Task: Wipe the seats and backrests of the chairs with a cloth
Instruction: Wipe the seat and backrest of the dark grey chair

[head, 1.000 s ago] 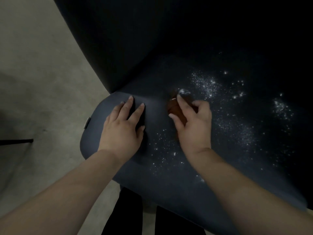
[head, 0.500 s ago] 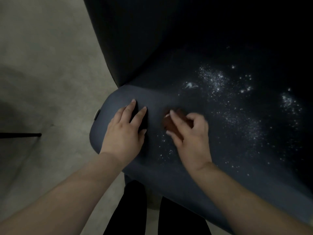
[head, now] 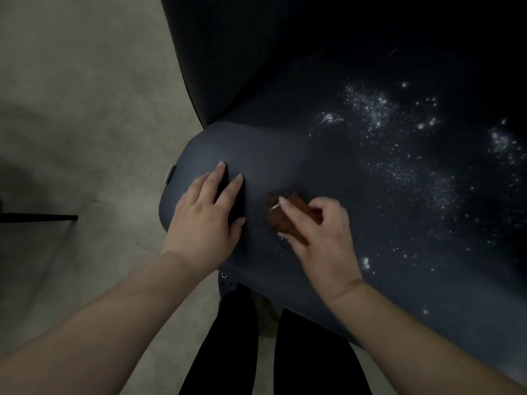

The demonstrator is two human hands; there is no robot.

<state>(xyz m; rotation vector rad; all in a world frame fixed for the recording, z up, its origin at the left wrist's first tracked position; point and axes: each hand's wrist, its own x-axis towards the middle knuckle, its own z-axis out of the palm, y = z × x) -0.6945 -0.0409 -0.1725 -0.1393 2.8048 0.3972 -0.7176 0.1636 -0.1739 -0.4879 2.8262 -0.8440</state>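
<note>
Here, the pale grey concrete floor point(head: 79, 95) fills the left of my view, and the dark navy upholstered chair seat point(head: 285, 155) takes up the middle and right. Behind the seat the dark chair backrest point(head: 242, 61) rises into shadow. White powdery specks point(head: 422, 178) are scattered over the right half of the seat, well apart from both hands. My black trouser legs point(head: 236, 337) stand against the seat's near edge. A thin black rod point(head: 40, 217) lies on the floor at the far left.

My left hand point(head: 204, 220) rests flat on the seat's left corner, fingers straight and slightly spread. Just beside it, my right hand point(head: 319, 235) grips a bunched reddish-brown cloth point(head: 288, 215) against the seat, fingers curled over it, so most of the cloth is hidden. A small pale tag point(head: 170, 173) sticks out on the seat's left rim.
</note>
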